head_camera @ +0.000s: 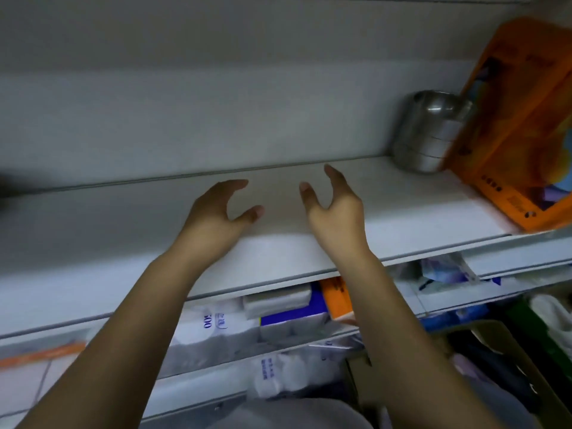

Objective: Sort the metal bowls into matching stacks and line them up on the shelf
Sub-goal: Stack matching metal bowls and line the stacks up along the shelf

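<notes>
Head view of a white shelf (402, 209) with both forearms raised over its front half. The left hand (216, 209) and the right hand (335, 209) hover side by side above the bare middle of the shelf board, palms turned toward each other, with a gap between them. The grip of each hand is released: the fingers are loosely curved, the thumbs spread, and nothing is held. The stack of metal bowls (428, 134) stands at the back right of the same shelf, against the rear wall and well apart from both hands; several nested rims show as bands down its side. An orange package (520, 125) leans just to the right of the stack and overlaps its right edge in this view; whether the two touch cannot be told. On the lower shelf, beneath the board, lie white wrapped packs (210, 329), a blue-and-white pack (294, 317) and an orange box (335, 298). A cardboard box (510, 351) sits at lower right. The picture is somewhat blurred.
</notes>
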Available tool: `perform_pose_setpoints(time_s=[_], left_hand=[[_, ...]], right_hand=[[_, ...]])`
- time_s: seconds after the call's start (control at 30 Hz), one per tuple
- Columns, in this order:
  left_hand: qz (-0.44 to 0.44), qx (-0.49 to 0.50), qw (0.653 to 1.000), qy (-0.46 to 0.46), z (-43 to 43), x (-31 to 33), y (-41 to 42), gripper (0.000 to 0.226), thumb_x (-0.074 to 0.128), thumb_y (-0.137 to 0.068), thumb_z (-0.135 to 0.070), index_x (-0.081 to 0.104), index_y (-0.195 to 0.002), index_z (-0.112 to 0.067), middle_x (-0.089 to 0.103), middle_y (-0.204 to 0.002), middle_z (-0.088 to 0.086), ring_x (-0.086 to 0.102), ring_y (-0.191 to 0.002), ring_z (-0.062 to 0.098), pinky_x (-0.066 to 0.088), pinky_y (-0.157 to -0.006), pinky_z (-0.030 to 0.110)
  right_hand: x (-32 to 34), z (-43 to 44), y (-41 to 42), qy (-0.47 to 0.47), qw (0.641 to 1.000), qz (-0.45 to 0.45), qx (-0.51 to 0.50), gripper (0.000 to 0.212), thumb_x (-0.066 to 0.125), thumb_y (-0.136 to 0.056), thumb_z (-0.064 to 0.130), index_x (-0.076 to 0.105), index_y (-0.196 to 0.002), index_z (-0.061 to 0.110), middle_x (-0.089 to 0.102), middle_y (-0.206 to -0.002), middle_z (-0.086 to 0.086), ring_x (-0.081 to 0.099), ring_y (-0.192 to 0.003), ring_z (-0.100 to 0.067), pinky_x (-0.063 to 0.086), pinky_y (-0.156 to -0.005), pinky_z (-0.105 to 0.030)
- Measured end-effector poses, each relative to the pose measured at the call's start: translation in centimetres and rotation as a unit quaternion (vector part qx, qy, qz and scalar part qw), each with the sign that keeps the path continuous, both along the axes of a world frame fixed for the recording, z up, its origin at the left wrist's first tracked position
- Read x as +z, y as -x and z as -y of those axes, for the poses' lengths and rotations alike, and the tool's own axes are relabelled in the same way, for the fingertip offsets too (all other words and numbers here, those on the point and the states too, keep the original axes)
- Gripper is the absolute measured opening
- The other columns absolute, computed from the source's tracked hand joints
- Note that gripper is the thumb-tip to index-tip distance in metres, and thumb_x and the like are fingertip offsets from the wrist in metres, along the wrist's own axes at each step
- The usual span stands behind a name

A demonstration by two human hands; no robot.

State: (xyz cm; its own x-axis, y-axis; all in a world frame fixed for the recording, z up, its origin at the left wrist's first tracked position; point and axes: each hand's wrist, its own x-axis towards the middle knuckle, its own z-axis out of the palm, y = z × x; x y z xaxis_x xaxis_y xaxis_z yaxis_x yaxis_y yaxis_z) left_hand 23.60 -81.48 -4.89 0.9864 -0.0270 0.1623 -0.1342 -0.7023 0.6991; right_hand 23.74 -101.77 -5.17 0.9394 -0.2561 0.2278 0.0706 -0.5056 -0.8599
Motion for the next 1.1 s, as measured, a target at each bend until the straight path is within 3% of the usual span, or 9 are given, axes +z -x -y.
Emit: perform_pose_setpoints(time_s=[0.13, 0.33, 0.53, 0.73, 1.1], left_hand=[[0.025, 0.066, 0.997, -0.022, -8.6, 0.8, 5.4, 0.059, 0.073, -0.092, -0.04, 0.056, -0.145, -0.02, 0.056, -0.149, -0.001, 0.051, -0.136, 0.018, 0.029, -0.099, 0.013], [0.039, 0.182, 0.981, -0.051, -21.5, 1.4, 14.5, 0.06, 0.072, -0.093, -0.04, 0.056, -0.144, -0.014, 0.058, -0.147, 0.008, 0.05, -0.137, 0.027, 0.035, -0.106, 0.028], [0.035, 0.292, 0.956, -0.016, -31.1, 0.9, 23.2, 0.06, 0.07, -0.094, -0.042, 0.054, -0.146, -0.018, 0.054, -0.151, 0.004, 0.046, -0.141, 0.022, 0.032, -0.105, 0.028], [0.028, 0.365, 0.929, -0.053, -37.9, 0.9, 29.5, 0.056, 0.075, -0.092, -0.034, 0.06, -0.14, -0.011, 0.064, -0.138, 0.011, 0.055, -0.13, 0.028, 0.036, -0.098, 0.027], [0.039, 0.416, 0.908, -0.03, -45.8, 0.4, 29.4, 0.056, 0.071, -0.094, -0.04, 0.058, -0.142, -0.015, 0.06, -0.144, 0.005, 0.051, -0.133, 0.021, 0.034, -0.1, 0.026]], right_hand=[[0.6, -8.5, 2.3, 0.034, 0.996, 0.007, 0.084, 0.06, 0.063, -0.097, 0.038, 0.046, -0.149, 0.013, 0.047, -0.154, -0.004, 0.04, -0.144, -0.017, 0.029, -0.113, -0.019], [-0.3, -20.6, 7.2, 0.164, 0.96, 0.016, 0.226, 0.065, 0.055, -0.1, 0.043, 0.032, -0.155, 0.015, 0.03, -0.163, -0.009, 0.029, -0.149, -0.025, 0.03, -0.115, -0.033], [-0.8, -32.1, 11.9, 0.164, 0.93, 0.033, 0.326, 0.06, 0.052, -0.101, 0.045, 0.038, -0.153, 0.018, 0.032, -0.163, -0.004, 0.026, -0.149, -0.02, 0.024, -0.115, -0.028], [-0.9, -40.6, 15.8, 0.129, 0.913, 0.049, 0.384, 0.053, 0.054, -0.1, 0.043, 0.047, -0.147, 0.018, 0.045, -0.154, 0.0, 0.035, -0.143, -0.017, 0.02, -0.107, -0.018], [-0.2, -49.8, 13.2, 0.103, 0.908, 0.076, 0.4, 0.052, 0.062, -0.096, 0.042, 0.053, -0.142, 0.018, 0.053, -0.143, 0.001, 0.038, -0.136, -0.017, 0.032, -0.103, -0.022]])
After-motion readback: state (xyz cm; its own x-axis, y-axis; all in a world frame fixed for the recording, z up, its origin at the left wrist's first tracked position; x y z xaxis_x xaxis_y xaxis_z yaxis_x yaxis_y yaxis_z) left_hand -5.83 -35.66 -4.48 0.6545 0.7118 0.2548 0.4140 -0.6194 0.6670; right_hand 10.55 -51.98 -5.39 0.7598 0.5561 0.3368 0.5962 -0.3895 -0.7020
